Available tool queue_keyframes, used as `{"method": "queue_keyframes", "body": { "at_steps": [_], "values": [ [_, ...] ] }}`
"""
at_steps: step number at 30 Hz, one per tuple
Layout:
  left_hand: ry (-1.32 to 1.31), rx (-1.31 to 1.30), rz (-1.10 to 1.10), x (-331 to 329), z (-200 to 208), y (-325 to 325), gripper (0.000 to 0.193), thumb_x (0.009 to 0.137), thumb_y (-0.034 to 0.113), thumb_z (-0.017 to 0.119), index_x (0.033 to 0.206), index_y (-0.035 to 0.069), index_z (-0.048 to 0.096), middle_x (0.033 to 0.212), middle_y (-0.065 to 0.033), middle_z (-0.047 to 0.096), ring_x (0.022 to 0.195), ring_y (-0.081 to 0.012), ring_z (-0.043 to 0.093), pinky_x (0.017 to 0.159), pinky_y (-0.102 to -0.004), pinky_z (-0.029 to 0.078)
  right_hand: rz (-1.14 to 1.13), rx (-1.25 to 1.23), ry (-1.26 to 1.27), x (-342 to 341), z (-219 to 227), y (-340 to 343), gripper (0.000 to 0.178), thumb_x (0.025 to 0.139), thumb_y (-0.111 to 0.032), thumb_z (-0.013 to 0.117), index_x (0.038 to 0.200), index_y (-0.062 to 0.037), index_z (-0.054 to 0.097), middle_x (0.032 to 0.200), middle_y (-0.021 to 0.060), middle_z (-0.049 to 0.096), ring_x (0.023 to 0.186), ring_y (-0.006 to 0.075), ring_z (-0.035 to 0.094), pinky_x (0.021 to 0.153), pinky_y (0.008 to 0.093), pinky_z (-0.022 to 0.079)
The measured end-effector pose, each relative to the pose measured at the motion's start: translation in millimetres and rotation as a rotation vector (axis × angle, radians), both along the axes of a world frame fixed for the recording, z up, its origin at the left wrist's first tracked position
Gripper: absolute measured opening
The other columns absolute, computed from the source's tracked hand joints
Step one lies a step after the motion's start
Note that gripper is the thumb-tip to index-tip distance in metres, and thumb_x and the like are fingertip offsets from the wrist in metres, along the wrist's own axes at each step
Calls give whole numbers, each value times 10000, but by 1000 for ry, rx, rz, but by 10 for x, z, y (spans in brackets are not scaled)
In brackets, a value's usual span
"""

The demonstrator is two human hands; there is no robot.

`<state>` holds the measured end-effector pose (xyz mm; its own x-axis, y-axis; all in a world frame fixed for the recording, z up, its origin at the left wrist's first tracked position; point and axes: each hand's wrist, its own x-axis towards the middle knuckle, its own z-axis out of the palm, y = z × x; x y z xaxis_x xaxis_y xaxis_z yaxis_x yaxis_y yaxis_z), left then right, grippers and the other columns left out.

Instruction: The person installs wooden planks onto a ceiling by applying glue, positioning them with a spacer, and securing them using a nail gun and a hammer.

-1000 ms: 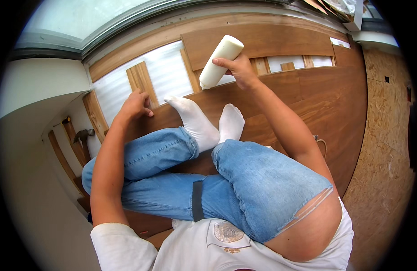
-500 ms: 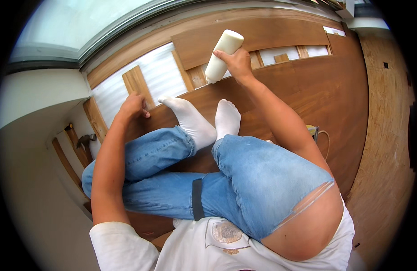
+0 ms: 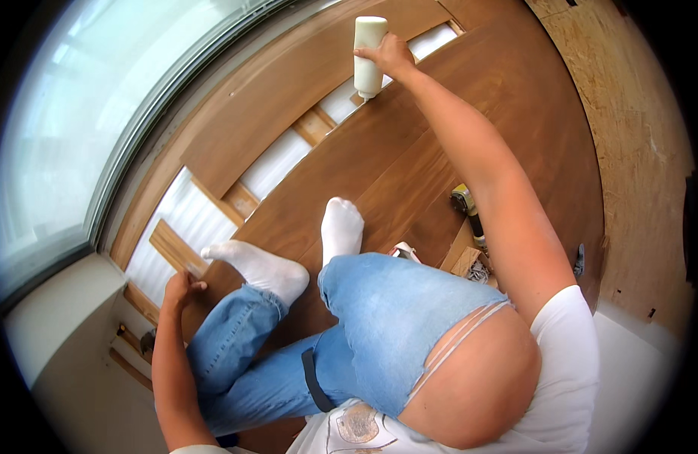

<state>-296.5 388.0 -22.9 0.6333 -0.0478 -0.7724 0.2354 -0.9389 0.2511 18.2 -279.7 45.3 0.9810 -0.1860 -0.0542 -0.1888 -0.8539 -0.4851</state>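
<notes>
My right hand (image 3: 394, 54) is wrapped round a white squeeze bottle (image 3: 369, 57), stretched far out in front. The bottle is upside down, its nozzle at the long edge of the brown floorboards (image 3: 379, 159). A thin pale line runs along part of that edge. Low on the left, my left hand (image 3: 184, 290) rests with curled fingers at the boards' near end, beside a short wooden strip (image 3: 175, 246). What those fingers hold, if anything, is hidden. Beyond the gap lies a loose brown plank (image 3: 266, 98), with white sheeting (image 3: 277, 163) and wooden strips showing beneath.
My white-socked feet (image 3: 341, 227) rest on the boards. By my right forearm lie a yellow-and-black tool (image 3: 464, 200) and an open cardboard box (image 3: 474, 265) with small metal pieces. A window frame (image 3: 111, 197) borders the left; bare particle board (image 3: 621, 144) lies right.
My right hand has carried the inverted bottle farther along the board edge, away from me. The view has turned, bringing the tool and box into sight. My left hand stays near the short strip.
</notes>
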Motion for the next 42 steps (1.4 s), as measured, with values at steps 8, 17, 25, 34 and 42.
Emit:
{"method": "queue_keyframes", "body": {
  "at_steps": [8,17,25,34,42],
  "values": [
    [130,33,-40,-11,214,38,391,743,304,905,788,32,626,709,-123,667,677,-294,644,646,-434,491,-2,-76,40,739,25,-1069,658,724,-522,898,976,63,734,969,248,765,881,341,761,776,442,596],
    [198,85,6,1,291,-6,359,701,208,911,830,35,623,758,-147,693,740,-367,669,706,-471,521,-33,-4,-2,1384,-106,-2145,686,692,-508,915,1073,31,730,1062,222,767,990,342,744,884,436,577],
    [294,-9,-296,-31,-98,302,340,857,260,778,1164,117,749,1040,-201,759,960,-344,725,872,-459,569,-177,-106,-48,1782,-82,-2854,705,712,-441,921,1200,-16,642,1189,194,733,1138,355,699,969,455,550],
    [-11,-316,851,1623,288,-675,455,1090,348,563,1299,-54,603,1100,-213,726,960,-295,736,790,-402,634,-318,-131,-273,1795,-17,-3258,652,717,-339,939,1232,-59,652,1182,165,754,1126,334,713,986,447,552],
    [34,-303,862,1770,290,-1382,545,995,454,724,1182,-42,600,1102,-168,680,948,-217,686,775,-357,607,-411,-15,-447,1493,-104,-3419,651,744,-331,926,1252,-41,642,1190,149,754,1103,298,722,945,428,570]
  ]
}}
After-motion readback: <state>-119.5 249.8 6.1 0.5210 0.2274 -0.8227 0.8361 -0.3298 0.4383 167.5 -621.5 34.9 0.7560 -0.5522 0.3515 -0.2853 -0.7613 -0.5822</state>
